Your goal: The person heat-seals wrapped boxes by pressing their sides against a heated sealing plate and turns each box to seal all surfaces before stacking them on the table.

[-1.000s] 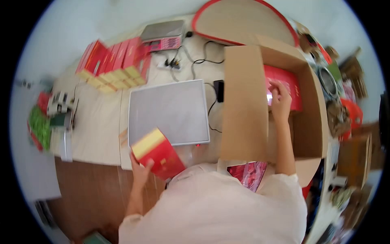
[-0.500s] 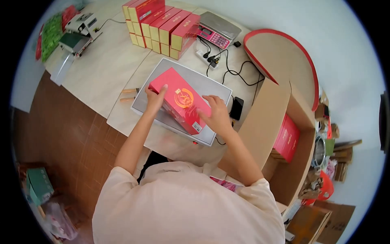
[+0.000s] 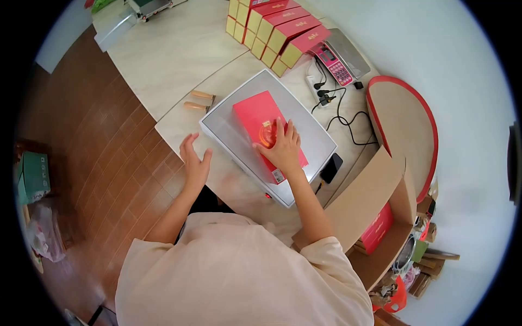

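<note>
Left hand (image 3: 197,164): free of any load, beside the near edge of the surface (image 3: 174,60). Grip: fingers and thumb apart.

Platform (image 3: 316,140): grey-topped, pale-rimmed, lying on the surface; a red light shows at its near edge. It carries the box (image 3: 259,120), which lies flat on its broad side, aslant to the platform's edges. The box is shut; its contents are hidden.

Handling (judged by appearance): the walls are probably stiff card, the weight moderate to light. The smooth, slightly glossy finish may slip under dry fingers, and the corners may dent. Take hold across the narrow width, at the two long sides, near mid-length; avoid pressing the centre of the top.

Right hand (image 3: 284,151): laid over the box, thumb near the left long edge, fingers spread toward the right one. Grip: contact is visible; whether it clamps cannot be told.

Stack (image 3: 281,31): similar red-and-yellow boxes, two high, in a row beyond the platform.

Carton (image 3: 365,196): flap raised, top open. Red boxes (image 3: 377,231) stand inside, partly hidden by the flap; their number cannot be told.
</note>
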A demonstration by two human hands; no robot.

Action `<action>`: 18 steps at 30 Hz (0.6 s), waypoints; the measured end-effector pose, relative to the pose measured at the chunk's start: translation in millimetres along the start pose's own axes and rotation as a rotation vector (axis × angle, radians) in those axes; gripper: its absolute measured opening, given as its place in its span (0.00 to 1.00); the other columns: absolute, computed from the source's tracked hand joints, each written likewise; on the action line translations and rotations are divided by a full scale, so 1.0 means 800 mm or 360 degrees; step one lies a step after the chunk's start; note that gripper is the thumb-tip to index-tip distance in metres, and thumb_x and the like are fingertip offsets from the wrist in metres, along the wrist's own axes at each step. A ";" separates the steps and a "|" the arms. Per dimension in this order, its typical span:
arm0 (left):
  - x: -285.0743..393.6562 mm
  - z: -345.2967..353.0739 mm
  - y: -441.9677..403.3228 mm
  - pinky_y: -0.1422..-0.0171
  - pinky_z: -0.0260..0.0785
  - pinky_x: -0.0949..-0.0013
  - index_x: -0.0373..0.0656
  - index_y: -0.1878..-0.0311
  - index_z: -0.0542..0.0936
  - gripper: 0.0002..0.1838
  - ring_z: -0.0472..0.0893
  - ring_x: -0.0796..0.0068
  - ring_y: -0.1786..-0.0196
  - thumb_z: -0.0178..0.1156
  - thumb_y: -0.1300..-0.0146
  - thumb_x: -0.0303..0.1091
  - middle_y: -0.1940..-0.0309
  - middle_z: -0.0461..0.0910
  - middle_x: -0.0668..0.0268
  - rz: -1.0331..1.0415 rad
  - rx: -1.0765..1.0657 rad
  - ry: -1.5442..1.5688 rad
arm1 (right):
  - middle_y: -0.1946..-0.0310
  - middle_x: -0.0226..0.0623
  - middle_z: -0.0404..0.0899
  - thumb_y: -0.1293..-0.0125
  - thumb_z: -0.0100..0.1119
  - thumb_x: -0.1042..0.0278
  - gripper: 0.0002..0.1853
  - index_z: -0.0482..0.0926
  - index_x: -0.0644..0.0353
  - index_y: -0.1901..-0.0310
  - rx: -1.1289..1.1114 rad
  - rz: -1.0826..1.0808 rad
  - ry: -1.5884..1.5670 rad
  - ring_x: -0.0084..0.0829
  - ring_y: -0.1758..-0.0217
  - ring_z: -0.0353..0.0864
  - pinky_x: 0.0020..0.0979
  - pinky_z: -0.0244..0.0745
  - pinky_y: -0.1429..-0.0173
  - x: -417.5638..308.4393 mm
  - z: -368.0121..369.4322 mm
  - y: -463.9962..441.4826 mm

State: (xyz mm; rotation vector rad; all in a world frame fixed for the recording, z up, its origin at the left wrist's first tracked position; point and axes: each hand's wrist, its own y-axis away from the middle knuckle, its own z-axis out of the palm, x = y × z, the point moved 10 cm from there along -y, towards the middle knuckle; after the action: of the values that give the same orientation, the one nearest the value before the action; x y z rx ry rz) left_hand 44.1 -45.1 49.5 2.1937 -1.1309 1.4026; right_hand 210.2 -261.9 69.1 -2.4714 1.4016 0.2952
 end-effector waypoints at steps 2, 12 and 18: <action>-0.043 0.006 0.028 0.29 0.50 0.56 0.39 0.37 0.65 0.28 0.56 0.53 0.31 0.60 0.42 0.28 0.37 0.61 0.51 -0.0136 -0.0076 0.0037 | 0.35 0.67 0.55 0.57 0.66 0.28 0.57 0.59 0.60 0.32 0.0014 -0.0038 0.0056 0.63 0.33 0.58 0.57 0.53 0.32 -0.010 0.005 -0.005; -0.137 0.043 0.091 0.48 0.69 0.68 0.44 0.47 0.74 0.15 0.76 0.69 0.53 0.56 0.37 0.26 0.44 0.70 0.60 -0.0642 -0.0413 0.0451 | 0.34 0.64 0.54 0.61 0.71 0.37 0.55 0.61 0.53 0.31 0.0086 -0.0038 0.0170 0.59 0.38 0.61 0.53 0.55 0.36 -0.023 0.013 -0.020; -0.173 0.074 0.090 0.49 0.71 0.71 0.40 0.50 0.75 0.11 0.78 0.75 0.56 0.54 0.34 0.28 0.55 0.78 0.63 -0.0862 -0.0560 0.0572 | 0.37 0.57 0.58 0.62 0.71 0.41 0.48 0.68 0.43 0.34 0.0160 -0.0124 0.0141 0.55 0.41 0.63 0.50 0.58 0.37 -0.006 0.011 -0.078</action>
State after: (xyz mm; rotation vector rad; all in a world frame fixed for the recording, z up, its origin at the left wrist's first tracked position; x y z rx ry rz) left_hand -2.2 -65.4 -109.7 1.7266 -0.5451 1.1807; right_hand 261.0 -224.5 71.5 -2.4765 1.3155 0.0973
